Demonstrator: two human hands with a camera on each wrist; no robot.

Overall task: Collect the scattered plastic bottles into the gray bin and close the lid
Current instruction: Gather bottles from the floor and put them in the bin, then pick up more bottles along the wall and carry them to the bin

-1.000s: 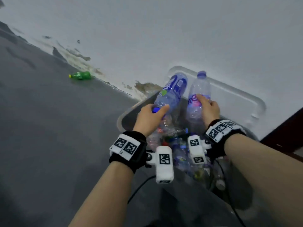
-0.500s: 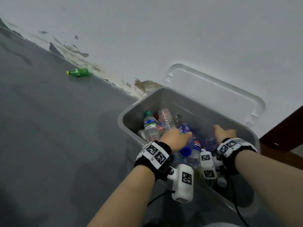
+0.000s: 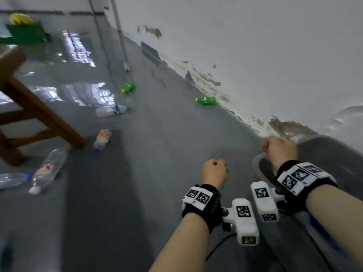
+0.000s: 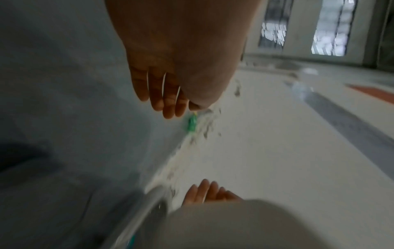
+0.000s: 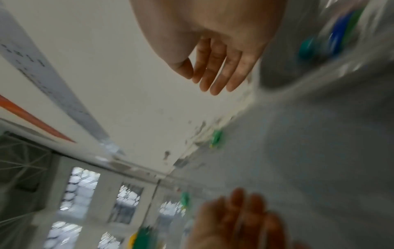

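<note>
Both bottles dropped in bin (image 3: pixel 324 152) now; L hand (image 3: pixel 214 171) & R hand (image 3: pixel 280 150) are hanging empty, fingers relaxed, turning away toward floor. Green bottle (image 3: pixel 206 100) by wall + clear bottles (image 3: pixel 48 169) are still waiting; lid not yet closed.

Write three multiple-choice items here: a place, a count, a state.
1. The green bottle nearest the wall lies: A) in the bin B) on the floor at the wall's foot C) on the stool.
2. Green bottles on the floor: A) one B) two C) four.
3. The left hand and right hand hold: A) a bottle each B) a lid C) nothing.
Key: 1B, it lies against the peeling wall base; 2B, a second green bottle lies farther off; 3C, the wrist views show empty, relaxed fingers.
</note>
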